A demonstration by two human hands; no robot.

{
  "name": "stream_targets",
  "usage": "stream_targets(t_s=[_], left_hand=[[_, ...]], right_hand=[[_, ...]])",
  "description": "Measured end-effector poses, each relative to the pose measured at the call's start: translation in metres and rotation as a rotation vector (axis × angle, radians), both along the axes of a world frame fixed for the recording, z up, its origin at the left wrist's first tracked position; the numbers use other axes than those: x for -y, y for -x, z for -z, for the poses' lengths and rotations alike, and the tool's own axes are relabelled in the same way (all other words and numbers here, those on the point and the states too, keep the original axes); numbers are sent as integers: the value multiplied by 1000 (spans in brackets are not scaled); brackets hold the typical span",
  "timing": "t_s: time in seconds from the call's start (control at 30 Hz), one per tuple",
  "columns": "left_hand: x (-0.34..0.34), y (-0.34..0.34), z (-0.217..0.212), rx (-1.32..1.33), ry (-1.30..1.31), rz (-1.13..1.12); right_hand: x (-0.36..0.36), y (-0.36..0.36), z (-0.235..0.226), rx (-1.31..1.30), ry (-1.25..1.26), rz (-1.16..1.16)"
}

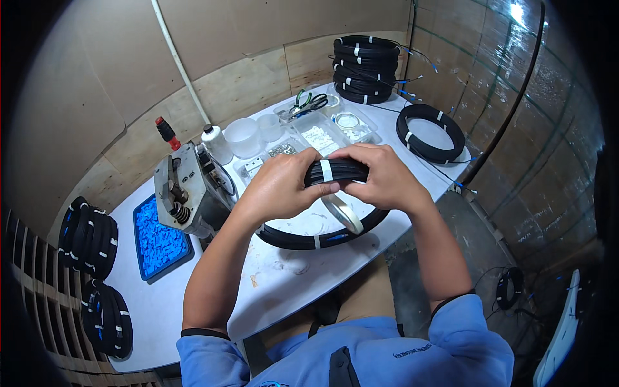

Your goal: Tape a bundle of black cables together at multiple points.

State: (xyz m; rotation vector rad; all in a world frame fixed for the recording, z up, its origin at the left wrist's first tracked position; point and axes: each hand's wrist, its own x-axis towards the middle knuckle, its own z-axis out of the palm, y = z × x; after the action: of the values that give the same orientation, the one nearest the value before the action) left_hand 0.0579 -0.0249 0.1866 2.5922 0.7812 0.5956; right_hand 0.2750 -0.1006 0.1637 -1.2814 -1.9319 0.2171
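Black cable coil [335,173] clamped by two hands, left [280,187], right [380,177]; perhaps one tape roll [343,213].

At the centre of the frame, the left hand [278,187] and the right hand [382,175] both closed their grip on the top of a black cable coil [322,238], pinching it either side of a white tape band [326,170]. A roll of white tape [343,213] hung just below the right hand. The coil's lower arc rested on the white table [284,277]. To the left stood a grey metal machine [188,190] beside a blue tray of blue pieces [158,240]. Stacked black coils [365,69] sat at the upper middle, with a single coil [431,132] to their right.
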Motion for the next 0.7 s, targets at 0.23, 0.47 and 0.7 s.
stream_targets(t_s=[0.23, 0.47, 0.7], left_hand=[[-6, 4, -8, -119, 106, 38], [-5, -1, -9, -115, 136, 29], [-9, -4, -7, -89, 176, 43]], right_hand=[[-9, 8, 8, 190, -109, 72], [-8, 10, 1, 30, 152, 119], [-2, -1, 8, 1, -20, 0]])
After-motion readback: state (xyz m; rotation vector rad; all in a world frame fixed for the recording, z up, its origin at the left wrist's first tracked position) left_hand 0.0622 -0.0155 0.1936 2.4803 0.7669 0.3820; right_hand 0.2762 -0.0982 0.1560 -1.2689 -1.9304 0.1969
